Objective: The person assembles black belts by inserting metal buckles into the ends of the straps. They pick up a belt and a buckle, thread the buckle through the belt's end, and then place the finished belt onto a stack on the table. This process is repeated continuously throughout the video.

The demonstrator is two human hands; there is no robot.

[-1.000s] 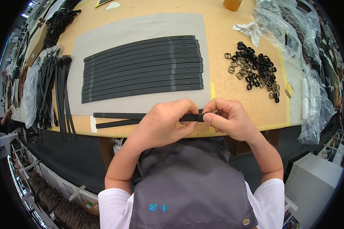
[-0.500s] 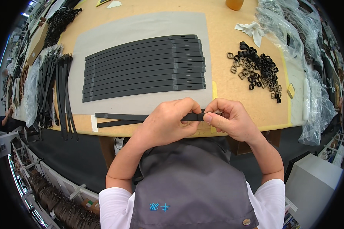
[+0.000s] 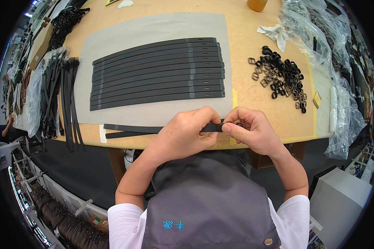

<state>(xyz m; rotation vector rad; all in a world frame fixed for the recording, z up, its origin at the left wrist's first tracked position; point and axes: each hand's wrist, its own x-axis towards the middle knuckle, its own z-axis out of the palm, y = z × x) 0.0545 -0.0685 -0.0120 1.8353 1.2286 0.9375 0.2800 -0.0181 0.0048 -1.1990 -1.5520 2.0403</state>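
Close to the table's near edge, my left hand (image 3: 189, 130) is closed around a black belt strap (image 3: 139, 128) near its right end. The thumb and fingers of my right hand (image 3: 255, 132) pinch that same end, where part of a metal buckle (image 3: 239, 123) shows between the fingers. To the left the strap splits into two loose tails lying one above the other on the table. My fingers hide most of the join at the buckle. Beyond my hands a row of flat black straps (image 3: 153, 76) lies side by side on a grey sheet (image 3: 153, 25).
Right of the sheet is a heap of metal buckles and black keeper loops (image 3: 282, 74). Finished-looking belts (image 3: 72, 103) hang over the left edge beside plastic bags. Crumpled clear plastic (image 3: 311, 33), a white cloth (image 3: 275, 34) and an amber container (image 3: 257, 4) sit farther right.
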